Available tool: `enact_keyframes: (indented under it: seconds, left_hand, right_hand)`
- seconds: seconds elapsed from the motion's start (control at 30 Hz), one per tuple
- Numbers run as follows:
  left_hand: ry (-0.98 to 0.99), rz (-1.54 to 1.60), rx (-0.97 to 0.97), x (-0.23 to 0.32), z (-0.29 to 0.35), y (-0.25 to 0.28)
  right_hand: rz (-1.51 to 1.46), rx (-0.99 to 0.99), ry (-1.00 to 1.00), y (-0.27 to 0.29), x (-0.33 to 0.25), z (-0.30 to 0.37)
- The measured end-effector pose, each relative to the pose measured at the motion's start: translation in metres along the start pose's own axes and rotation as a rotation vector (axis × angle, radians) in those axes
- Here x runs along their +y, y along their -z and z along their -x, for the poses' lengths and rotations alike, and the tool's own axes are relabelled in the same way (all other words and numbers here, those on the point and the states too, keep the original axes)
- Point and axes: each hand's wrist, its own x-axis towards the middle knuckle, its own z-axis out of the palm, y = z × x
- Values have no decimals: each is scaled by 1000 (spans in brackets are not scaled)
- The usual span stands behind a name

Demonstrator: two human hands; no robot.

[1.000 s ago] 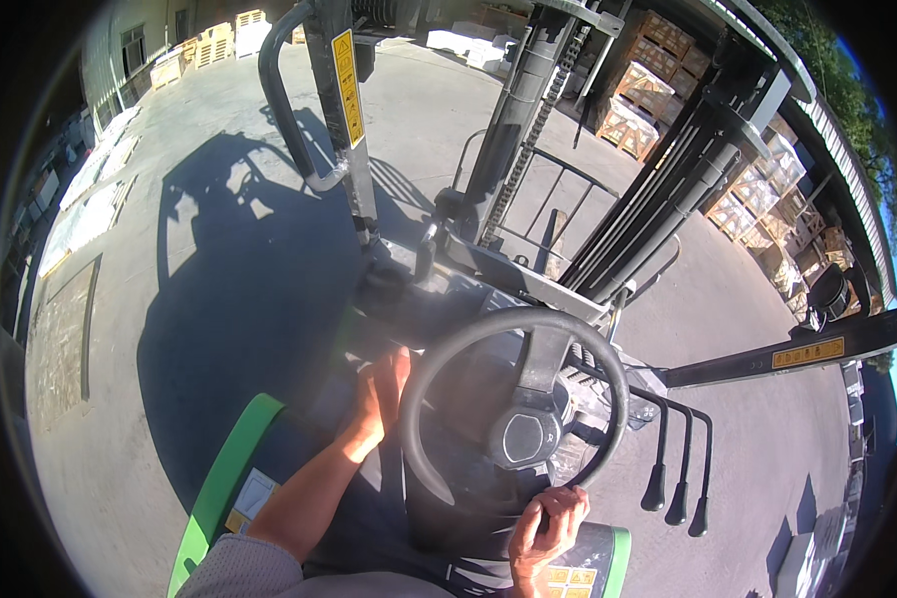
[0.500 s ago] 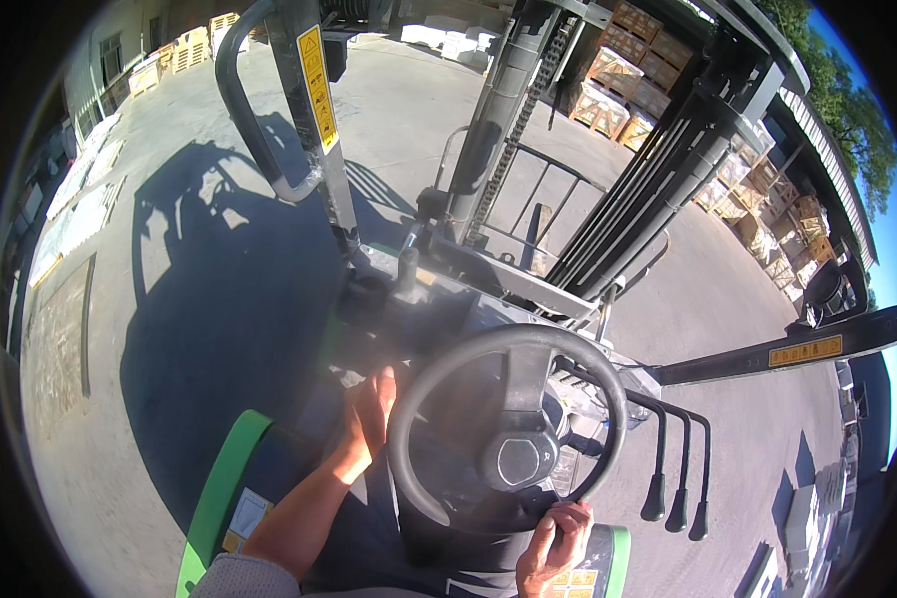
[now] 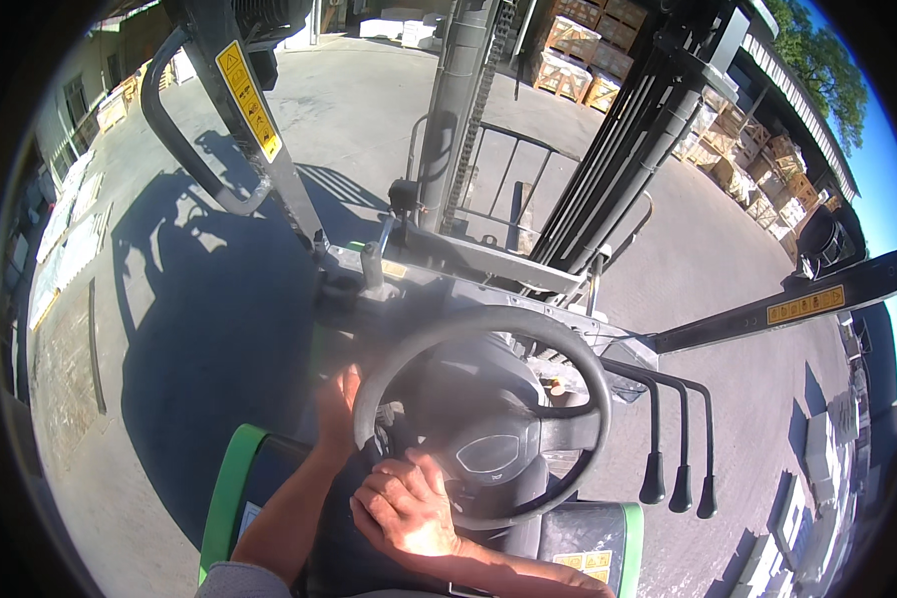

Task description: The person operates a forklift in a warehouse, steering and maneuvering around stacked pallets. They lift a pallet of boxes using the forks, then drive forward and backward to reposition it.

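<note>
- Far left, pale flat slabs (image 3: 67, 264) line the ground; a swing too wide to that side might clip them. They look thin, straight-edged and brittle.
- Your left hand (image 3: 339, 407) rests beside the left rim, its fingertips close to it. Glare hides the contact, so I cannot tell whether it grips; if it doesn't, you may be steering one-handed.
- Your right hand (image 3: 407, 500) reaches across to the near left of the wheel, its fingers folded and clamped on the rim. Crossed like this, your wrists could tangle or your hold could slip, because this arm has little reach left in that direction.
- The steering wheel (image 3: 590, 361) sits near, in the middle, between you and the mast. Its black rim is smooth and round, so a sweaty palm might slide.
- Beyond it, the mast (image 3: 452, 110) blocks part of your forward view, and something behind it could go unseen. It is dark, ribbed metal with a linked chain.
- To the right, three levers (image 3: 681, 490) hang close together; a stray elbow might knock one. Their thin bent rods end in tapered black knobs.
- Far right, stacked crates (image 3: 736, 182) of rough slatted wood could topple if struck.
- Near right, pale blocks (image 3: 822, 453), flat-faced and sharp-cornered, could catch a tail swing.
</note>
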Motion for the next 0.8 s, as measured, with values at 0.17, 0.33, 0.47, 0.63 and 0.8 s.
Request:
enact_keyframes:
  seconds: [0.17, 0.33, 0.47, 0.63, 0.8]
  left_hand:
    - [-266, 992, -13, 46, -5, -24]
    - [-222, -81, 28, 55, -34, -5]
    - [-201, -182, -98, 39, -14, 21]
    - [37, -35, -99, 37, 5, 31]
    - [-24, -16, -89, 42, 4, 34]
  right_hand:
    - [157, 98, 82, 20, 34, -105]
    - [341, 194, 5, 92, 75, -122]
    - [381, 331, -276, 134, 70, -68]
    - [406, 442, -415, 149, 27, 42]
    - [163, -56, -242, 95, -42, 113]
